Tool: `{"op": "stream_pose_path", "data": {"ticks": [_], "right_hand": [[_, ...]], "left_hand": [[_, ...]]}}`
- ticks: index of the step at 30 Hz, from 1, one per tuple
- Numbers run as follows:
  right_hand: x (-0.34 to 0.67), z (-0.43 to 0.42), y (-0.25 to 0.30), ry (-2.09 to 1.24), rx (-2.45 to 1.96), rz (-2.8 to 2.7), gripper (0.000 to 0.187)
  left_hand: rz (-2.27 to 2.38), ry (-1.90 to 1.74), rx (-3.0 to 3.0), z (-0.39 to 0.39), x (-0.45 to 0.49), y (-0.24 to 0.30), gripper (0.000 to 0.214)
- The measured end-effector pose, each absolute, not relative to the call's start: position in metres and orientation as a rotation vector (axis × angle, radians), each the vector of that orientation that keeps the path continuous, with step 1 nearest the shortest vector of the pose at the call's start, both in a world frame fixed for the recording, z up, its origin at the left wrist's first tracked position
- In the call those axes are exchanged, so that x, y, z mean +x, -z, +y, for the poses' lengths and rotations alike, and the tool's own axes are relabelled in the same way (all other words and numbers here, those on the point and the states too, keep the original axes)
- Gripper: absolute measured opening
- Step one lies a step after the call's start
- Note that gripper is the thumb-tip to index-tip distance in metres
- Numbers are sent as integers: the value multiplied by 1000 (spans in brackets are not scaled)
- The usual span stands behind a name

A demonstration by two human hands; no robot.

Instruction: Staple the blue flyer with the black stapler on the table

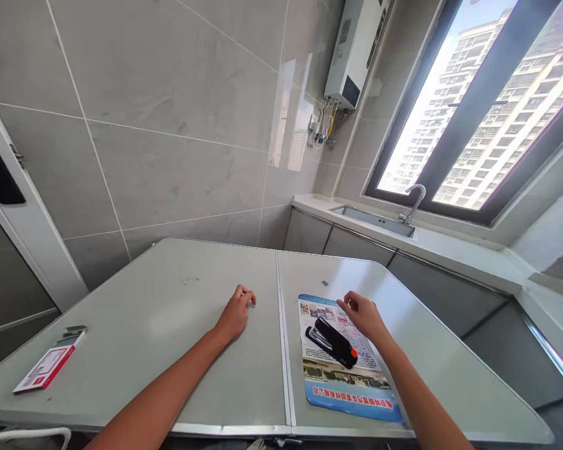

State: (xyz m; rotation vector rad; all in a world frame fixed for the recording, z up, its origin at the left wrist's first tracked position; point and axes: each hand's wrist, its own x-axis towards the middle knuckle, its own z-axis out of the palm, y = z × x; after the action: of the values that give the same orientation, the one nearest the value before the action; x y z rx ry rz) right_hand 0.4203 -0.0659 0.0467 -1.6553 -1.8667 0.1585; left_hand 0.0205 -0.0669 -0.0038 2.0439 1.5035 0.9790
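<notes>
A black stapler with a red-orange end lies slantwise on a printed leaflet with blue edges. My right hand hovers over or rests on the leaflet's upper right edge, just beyond the stapler. Its fingers are loosely bent, and I see nothing held in them. Left of the table's centre seam, my left hand rests on or just above the white tabletop, fingers loosely curled and partly apart, holding nothing visible. Small grey staple pieces lie past the leaflet's top edge.
At the table's left, a red-and-white staple box lies with grey staple strips at its end. A metal seam divides the white folding table. Tiled wall stands behind; a counter with a sink runs along the right.
</notes>
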Motion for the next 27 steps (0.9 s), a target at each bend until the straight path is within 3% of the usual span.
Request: {"op": "stream_pose_path", "data": {"ticks": [10,15,22,27], "right_hand": [[398,-151,-19,-549,-1476,-1692,38],[394,-168,15,-480,-1597,-1720,60],[425,-149,11,-632,-1495,-1925,61],[442,-138,1,-694,-1359,-2022,59]], "left_hand": [[1514,-937,2217,-62,34,-3,29],[1407,-605,2592,-27,96,-26,21],[1256,-375,2769,49,216,-34,38],[1147,-312,2846,89,243,-25,44]]}}
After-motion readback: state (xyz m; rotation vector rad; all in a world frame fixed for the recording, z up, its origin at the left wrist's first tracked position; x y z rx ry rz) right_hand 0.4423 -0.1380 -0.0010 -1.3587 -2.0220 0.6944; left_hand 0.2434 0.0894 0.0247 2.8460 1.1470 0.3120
